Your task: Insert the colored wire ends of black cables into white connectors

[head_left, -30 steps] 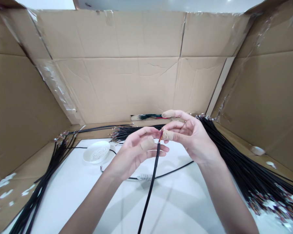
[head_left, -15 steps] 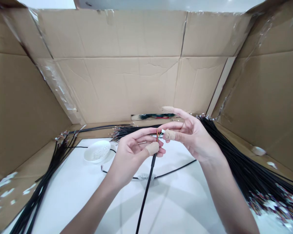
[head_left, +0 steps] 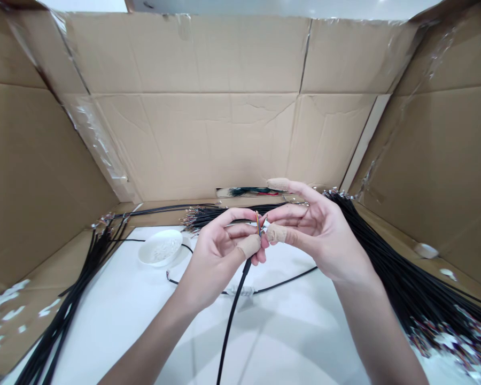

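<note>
Between thumb and fingers, my left hand (head_left: 224,251) pinches the end of a black cable (head_left: 233,310), which hangs down toward the front edge. Thin coloured wires (head_left: 258,222) stick up out of its end, orange and red among them. My right hand (head_left: 316,230) is closed on a small white connector (head_left: 266,224) right beside those wires, its index finger raised away. Tape covers both thumb tips and that raised fingertip. Whether a wire sits inside the connector is too small to tell.
A white bowl (head_left: 160,248) of small clear-white pieces stands left. Black cable bundles lie at left (head_left: 80,289), right (head_left: 369,256) and back (head_left: 208,216). Another cable with a white wrapped part (head_left: 242,291) crosses the white table (head_left: 288,331). Cardboard walls (head_left: 208,139) surround it.
The wires and connector have shifted slightly, and the right fingertips have moved closer to the left hand's. The cable's upper end has moved a little left.
</note>
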Available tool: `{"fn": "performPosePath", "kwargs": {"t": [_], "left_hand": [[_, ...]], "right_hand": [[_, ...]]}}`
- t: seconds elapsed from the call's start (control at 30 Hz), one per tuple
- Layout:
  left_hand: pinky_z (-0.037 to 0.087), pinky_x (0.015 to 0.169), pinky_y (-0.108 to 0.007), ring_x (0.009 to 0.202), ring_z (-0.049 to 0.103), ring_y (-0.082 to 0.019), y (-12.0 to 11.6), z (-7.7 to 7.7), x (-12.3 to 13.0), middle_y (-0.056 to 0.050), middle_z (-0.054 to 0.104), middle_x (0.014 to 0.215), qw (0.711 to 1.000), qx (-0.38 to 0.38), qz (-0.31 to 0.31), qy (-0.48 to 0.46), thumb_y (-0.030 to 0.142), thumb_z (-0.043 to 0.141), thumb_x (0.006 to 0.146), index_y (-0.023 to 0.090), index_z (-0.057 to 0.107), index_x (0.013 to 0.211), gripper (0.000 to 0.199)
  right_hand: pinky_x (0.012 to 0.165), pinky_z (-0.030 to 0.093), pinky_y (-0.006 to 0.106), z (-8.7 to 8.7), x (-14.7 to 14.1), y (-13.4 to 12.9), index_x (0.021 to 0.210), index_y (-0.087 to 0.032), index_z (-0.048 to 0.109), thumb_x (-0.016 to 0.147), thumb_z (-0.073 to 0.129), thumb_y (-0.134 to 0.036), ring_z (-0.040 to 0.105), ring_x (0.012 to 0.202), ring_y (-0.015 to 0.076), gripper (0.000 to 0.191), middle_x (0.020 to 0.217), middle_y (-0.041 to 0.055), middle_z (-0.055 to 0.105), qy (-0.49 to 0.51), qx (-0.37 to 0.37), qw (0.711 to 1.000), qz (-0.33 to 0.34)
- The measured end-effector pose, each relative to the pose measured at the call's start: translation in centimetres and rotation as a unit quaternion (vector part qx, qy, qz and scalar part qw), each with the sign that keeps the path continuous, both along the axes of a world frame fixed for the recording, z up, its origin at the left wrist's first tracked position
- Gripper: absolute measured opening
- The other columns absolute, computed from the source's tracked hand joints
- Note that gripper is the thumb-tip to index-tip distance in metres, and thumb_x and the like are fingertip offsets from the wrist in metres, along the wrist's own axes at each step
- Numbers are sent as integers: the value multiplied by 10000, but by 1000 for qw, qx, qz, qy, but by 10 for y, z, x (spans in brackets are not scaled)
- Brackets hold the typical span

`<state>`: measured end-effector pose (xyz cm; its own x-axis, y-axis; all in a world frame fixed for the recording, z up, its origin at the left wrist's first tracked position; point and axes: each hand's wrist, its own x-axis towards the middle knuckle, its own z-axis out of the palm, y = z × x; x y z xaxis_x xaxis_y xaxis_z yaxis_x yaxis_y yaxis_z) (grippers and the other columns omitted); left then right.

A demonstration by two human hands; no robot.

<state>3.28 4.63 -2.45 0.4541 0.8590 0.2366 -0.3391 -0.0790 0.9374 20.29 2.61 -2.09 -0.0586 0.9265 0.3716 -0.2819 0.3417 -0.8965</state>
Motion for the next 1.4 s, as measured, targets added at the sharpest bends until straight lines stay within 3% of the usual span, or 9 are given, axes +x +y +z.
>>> {"fn": "performPosePath", "kwargs": {"t": [0.2,0.3,0.67,0.8,0.93,1.07,1.23,1.4], "left_hand": [[478,489,-160,513,600,-81,-5,-2,5,33,681,599,987,62,130,69,157,712,795,167,693,792,22],[474,492,-145,519,604,-72,-7,-2,5,35,666,599,978,77,167,96,165,710,797,165,703,726,71],[471,454,-154,486,606,-80,-9,2,5,29,687,577,988,64,127,60,143,663,799,160,613,724,92],[467,453,-143,482,607,-73,-7,-1,5,29,689,566,990,59,118,39,122,671,792,153,613,716,100],[471,455,-141,486,605,-76,-6,-3,6,35,670,530,990,61,118,37,124,674,800,153,620,713,106],[471,449,-141,483,607,-74,-6,-1,6,33,681,547,991,59,113,33,124,685,795,151,629,714,102],[478,443,-153,485,619,-81,-4,-1,6,16,712,596,993,47,108,27,127,683,795,149,626,720,98],[476,436,-161,476,619,-86,-1,-2,5,11,718,603,994,39,101,23,130,693,791,152,618,726,102]], "right_hand": [[720,640,276,-2,-2,-4,1228,-270,616,670,876,-134,753,729,170,631,849,13,787,-20,13,1000,-18],[752,638,260,-4,-5,-5,1253,-276,596,679,875,-157,758,753,169,649,851,10,787,-25,29,998,-55],[822,648,308,-3,-11,-10,1311,-289,548,771,787,-105,758,828,170,618,915,-7,780,-60,100,988,-97],[764,651,270,-3,-11,-10,1331,-325,531,772,755,-34,745,771,134,669,1062,-5,764,-61,142,983,-98],[836,629,231,-5,-9,-10,1298,-334,590,815,714,-33,742,952,135,583,1111,-25,758,-132,180,969,-103],[872,615,229,-9,-10,-9,1368,-360,533,835,657,8,716,1069,134,659,1262,-41,702,-170,223,949,-145],[947,591,238,-11,-11,-9,1296,-311,596,861,650,-27,731,1049,128,522,1277,-32,705,-212,246,926,-193],[956,574,205,-11,-9,-9,1294,-295,605,858,625,6,725,1055,105,530,1160,-57,754,-248,264,909,-207]]}}
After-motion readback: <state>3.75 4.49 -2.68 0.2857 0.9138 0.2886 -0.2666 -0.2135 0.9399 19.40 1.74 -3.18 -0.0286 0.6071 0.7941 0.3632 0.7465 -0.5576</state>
